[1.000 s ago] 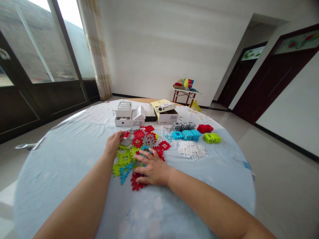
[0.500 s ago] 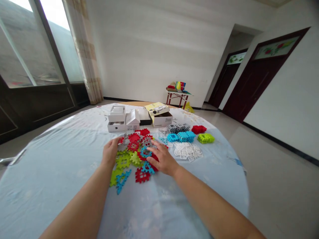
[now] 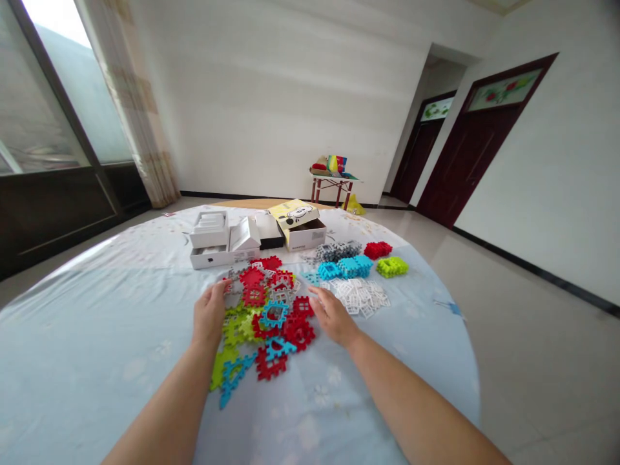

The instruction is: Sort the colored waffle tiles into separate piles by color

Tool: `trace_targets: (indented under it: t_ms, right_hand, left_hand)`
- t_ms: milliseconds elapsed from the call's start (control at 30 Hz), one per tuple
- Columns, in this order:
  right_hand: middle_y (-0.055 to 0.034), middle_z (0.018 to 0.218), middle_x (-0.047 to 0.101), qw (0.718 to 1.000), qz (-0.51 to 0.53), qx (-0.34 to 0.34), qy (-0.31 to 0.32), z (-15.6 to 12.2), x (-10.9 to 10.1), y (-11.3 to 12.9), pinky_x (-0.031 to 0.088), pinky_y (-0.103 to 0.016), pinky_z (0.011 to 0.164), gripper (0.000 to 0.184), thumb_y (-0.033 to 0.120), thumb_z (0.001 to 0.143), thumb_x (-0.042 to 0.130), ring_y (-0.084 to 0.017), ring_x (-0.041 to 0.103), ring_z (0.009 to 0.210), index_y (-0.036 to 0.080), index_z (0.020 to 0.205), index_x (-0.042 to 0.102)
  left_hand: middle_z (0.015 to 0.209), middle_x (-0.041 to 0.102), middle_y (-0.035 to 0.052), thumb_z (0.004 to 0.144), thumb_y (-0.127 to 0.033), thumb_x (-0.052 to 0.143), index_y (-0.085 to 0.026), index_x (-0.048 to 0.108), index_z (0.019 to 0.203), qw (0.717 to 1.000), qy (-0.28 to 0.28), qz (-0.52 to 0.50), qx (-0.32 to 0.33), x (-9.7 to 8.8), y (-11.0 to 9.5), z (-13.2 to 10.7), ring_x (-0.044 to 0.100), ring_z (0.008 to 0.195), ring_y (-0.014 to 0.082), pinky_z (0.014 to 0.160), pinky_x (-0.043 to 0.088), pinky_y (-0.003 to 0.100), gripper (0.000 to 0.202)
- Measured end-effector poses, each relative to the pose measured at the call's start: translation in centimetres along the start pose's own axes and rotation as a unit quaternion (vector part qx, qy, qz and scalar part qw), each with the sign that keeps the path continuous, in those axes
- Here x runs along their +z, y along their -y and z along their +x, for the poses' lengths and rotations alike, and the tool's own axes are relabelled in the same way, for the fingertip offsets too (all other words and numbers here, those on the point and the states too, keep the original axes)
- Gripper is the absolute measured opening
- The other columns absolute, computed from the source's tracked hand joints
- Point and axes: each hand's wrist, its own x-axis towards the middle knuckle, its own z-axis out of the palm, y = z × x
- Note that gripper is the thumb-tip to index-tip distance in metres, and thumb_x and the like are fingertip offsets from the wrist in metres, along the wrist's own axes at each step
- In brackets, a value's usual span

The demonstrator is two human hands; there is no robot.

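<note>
A loose heap of flat plastic building tiles [image 3: 264, 310] in red, green, blue and grey lies on the pale blue tablecloth [image 3: 97, 349]. My left hand [image 3: 209, 314] rests flat on the heap's left edge, fingers stretched toward a grey tile. My right hand [image 3: 333, 314] lies at the heap's right edge with its fingers out, beside red tiles [image 3: 298, 329]. Neither hand holds a tile. A blue tile [image 3: 274, 314] sits between the two hands.
Beyond the heap lie sorted piles: white tiles [image 3: 361, 294], blue tiles [image 3: 345, 267], grey tiles [image 3: 339, 250], red tiles [image 3: 378, 248], green tiles [image 3: 392, 266]. White boxes [image 3: 213, 240] and a yellow-lidded box [image 3: 299, 225] stand farther back. A small red table [image 3: 331, 184] stands by the wall.
My right hand has slid from on top of the heap's near side to its right edge, uncovering red and blue tiles. My left hand stayed at the left edge. The view turned right.
</note>
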Motion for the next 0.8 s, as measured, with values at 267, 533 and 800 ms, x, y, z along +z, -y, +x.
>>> trace_targets:
  t_ms: [267,533,800]
  right_hand:
    - [-0.0084,0.103,0.059,1.000,-0.004,0.014,-0.009,0.4,0.5,-1.3,0.041,-0.035,0.090,0.029,0.023,0.081,0.044,-0.018,0.052,0.100,0.017,0.106,0.055]
    - [-0.0072,0.112,0.056,0.993,-0.081,-0.004,0.081,0.5,0.7,-1.3,0.035,-0.038,0.092,0.036,0.017,0.072,0.052,-0.021,0.045,0.106,0.019,0.107,0.058]
    - [-0.0032,0.111,0.059,0.979,-0.099,-0.009,0.176,1.7,-1.7,-0.9,0.035,-0.036,0.089,0.023,0.028,0.079,0.052,-0.020,0.050,0.103,0.025,0.099,0.062]
  left_hand:
    - [0.090,0.067,0.0038,0.072,-0.047,0.042,-0.017,0.067,0.092,0.990,0.025,0.133,0.028,-1.5,-1.4,-0.2,0.057,0.089,0.0225,0.084,0.041,0.033,0.044]
    - [0.098,0.065,0.0069,0.074,-0.049,0.036,-0.017,0.064,0.097,0.978,0.026,0.206,0.027,-2.7,-1.1,0.7,0.057,0.091,0.0222,0.087,0.041,0.033,0.048]
    - [0.094,0.066,0.0060,0.074,-0.049,0.038,-0.018,0.067,0.092,0.966,0.053,0.253,0.029,-2.3,-1.6,0.5,0.057,0.094,0.0258,0.089,0.040,0.042,0.046]
